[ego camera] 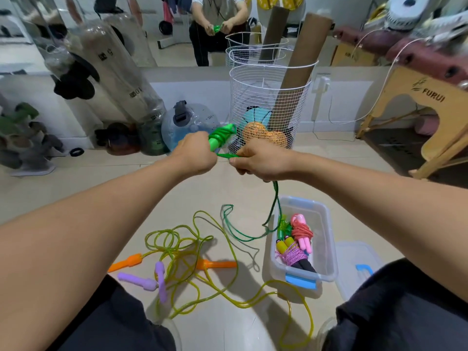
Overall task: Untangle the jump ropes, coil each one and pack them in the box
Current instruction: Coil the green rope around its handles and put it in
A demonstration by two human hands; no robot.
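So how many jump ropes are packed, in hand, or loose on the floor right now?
Packed in the box: 3 (pink rope, purple rope, green-handled rope)
In hand: 1 (green rope)
Loose on floor: 2 (orange-handled rope, purple-handled rope)
Total: 6

Exercise or therapy studio: wall mirror [101, 26], massage table [415, 97], wire basket [268, 97], water weight [190, 122] were present.

- Left hand [196, 154] grips the green handles [219, 138], cord wound around them.
- Right hand [260, 160] pinches the green cord [274, 198], which hangs to the floor [76, 188].
- Clear box [326, 224] holds coiled ropes.
- Yellow rope [202, 249] lies tangled beside purple handles [152, 281] and orange handles [217, 264].
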